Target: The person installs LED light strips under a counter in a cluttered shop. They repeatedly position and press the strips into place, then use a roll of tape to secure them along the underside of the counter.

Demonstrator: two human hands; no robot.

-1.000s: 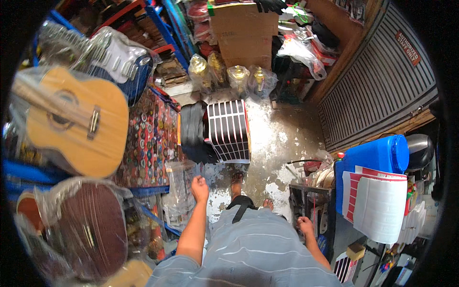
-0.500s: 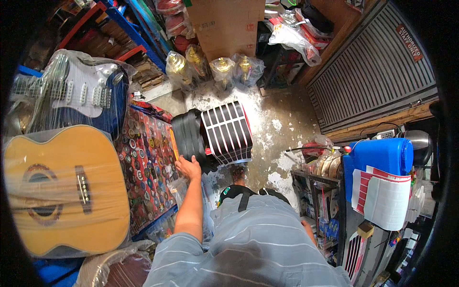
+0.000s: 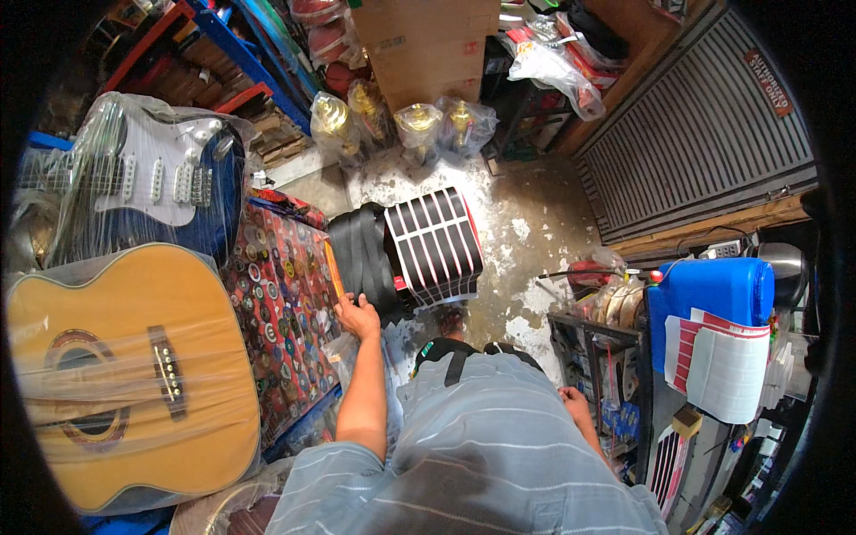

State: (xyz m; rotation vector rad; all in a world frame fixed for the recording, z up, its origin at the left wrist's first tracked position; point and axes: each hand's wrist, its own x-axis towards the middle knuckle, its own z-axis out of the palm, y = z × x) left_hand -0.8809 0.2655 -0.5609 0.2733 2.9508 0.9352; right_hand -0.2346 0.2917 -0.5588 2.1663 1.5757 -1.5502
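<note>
My left hand [image 3: 358, 317] reaches forward with its fingers loosely spread. Its fingertips are at the lower end of a narrow orange-yellow strip [image 3: 333, 267], along the edge of a red panel covered in round badges [image 3: 283, 312]. Whether they press on the strip I cannot tell. Just beyond the hand lies a thick bundle of black bands [image 3: 361, 254]. Beside it, curved sheets with black blocks and white lines [image 3: 434, 245] show a red edge. My right hand [image 3: 575, 406] hangs low by my side near a dark shelf, its fingers loosely curled, no object visible in them.
Plastic-wrapped guitars, one acoustic [image 3: 134, 374] and one blue electric [image 3: 165, 178], crowd the left. Wrapped gold trophies [image 3: 417, 129] stand before a cardboard box [image 3: 423, 49]. On the right are a dark shelf [image 3: 593, 328], a blue plastic container [image 3: 709, 290] and a slatted shutter [image 3: 695, 134].
The whole view has shifted slightly, so most things sit a little further right or lower. My left hand stays by the strip; more of my right hand shows.
</note>
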